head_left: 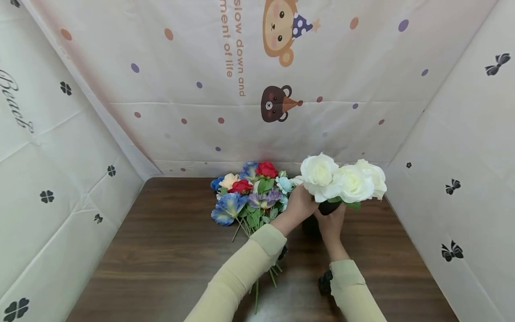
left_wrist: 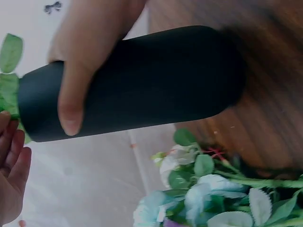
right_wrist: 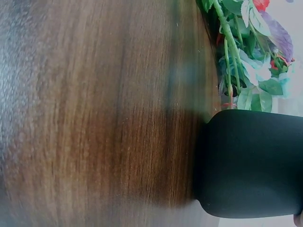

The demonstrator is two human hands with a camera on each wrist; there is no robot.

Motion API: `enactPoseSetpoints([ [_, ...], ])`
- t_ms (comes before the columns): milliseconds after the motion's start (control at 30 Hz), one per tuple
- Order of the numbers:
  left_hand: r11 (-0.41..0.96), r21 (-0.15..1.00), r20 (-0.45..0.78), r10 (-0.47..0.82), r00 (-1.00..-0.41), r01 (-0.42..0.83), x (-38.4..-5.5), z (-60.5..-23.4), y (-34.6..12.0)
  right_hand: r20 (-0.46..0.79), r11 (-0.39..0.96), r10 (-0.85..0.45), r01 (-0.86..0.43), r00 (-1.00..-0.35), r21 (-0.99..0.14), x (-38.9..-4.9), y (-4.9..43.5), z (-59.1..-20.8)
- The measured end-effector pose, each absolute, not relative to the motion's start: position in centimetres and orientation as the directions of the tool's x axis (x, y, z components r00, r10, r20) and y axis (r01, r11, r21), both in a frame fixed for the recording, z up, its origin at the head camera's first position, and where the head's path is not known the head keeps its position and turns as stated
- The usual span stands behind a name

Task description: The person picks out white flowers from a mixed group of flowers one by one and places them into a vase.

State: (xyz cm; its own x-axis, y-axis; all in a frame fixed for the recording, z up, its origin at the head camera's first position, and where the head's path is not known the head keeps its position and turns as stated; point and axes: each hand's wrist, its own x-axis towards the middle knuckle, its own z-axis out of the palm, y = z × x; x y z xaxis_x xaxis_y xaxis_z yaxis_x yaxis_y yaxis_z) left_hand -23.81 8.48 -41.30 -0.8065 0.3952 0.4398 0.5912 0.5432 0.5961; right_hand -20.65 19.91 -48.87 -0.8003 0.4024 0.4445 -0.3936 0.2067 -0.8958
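Note:
A tall matte black vase (left_wrist: 165, 80) stands on the table, and white roses (head_left: 354, 183) with green leaves rise from its mouth. My right hand (head_left: 331, 223) grips the vase just under the mouth, its thumb lying across the side in the left wrist view. At the mouth, my left hand (head_left: 299, 205) pinches the roses by their greenery, its fingertips beside the leaves (left_wrist: 9, 94). The rose heads hide part of both hands from the head camera. In the right wrist view, the lower vase fills the right side, and only a sliver of the right hand shows.
Left of the vase lies a loose pile of artificial flowers (head_left: 263, 199) in blue, red, purple and cream, their green stems (head_left: 256, 295) pointing toward me. The brown wood table (head_left: 161, 255) is enclosed by printed cloth walls (head_left: 181, 89) at the back and both sides.

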Motion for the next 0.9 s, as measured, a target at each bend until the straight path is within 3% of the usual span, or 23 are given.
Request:
enactPoseSetpoints([
  [233, 0.504, 0.620, 0.450, 0.399, -0.799, 0.602, -23.9, -42.1, 8.9, 0.540, 0.273, 0.391, -0.466, -0.746, -0.842, -20.9, 19.7, -49.2],
  [400, 0.578, 0.487, 0.496, 0.434, -0.752, 0.655, -23.8, -42.0, 9.6, 0.626, 0.304, 0.349, -0.547, -0.698, -0.780, -21.2, 19.9, -49.7],
  [567, 0.615, 0.384, 0.574, 0.426, -0.699, 0.689, -23.5, -42.2, 10.3, 0.591, 0.275, 0.366, -0.523, -0.719, -0.807, -21.3, 20.0, -49.9],
  [900, 0.660, 0.381, 0.577, 0.378, -0.724, 0.648, -22.3, -43.0, 11.0, 0.538, 0.215, 0.406, -0.495, -0.739, -0.842, -22.2, 20.7, -50.9],
])
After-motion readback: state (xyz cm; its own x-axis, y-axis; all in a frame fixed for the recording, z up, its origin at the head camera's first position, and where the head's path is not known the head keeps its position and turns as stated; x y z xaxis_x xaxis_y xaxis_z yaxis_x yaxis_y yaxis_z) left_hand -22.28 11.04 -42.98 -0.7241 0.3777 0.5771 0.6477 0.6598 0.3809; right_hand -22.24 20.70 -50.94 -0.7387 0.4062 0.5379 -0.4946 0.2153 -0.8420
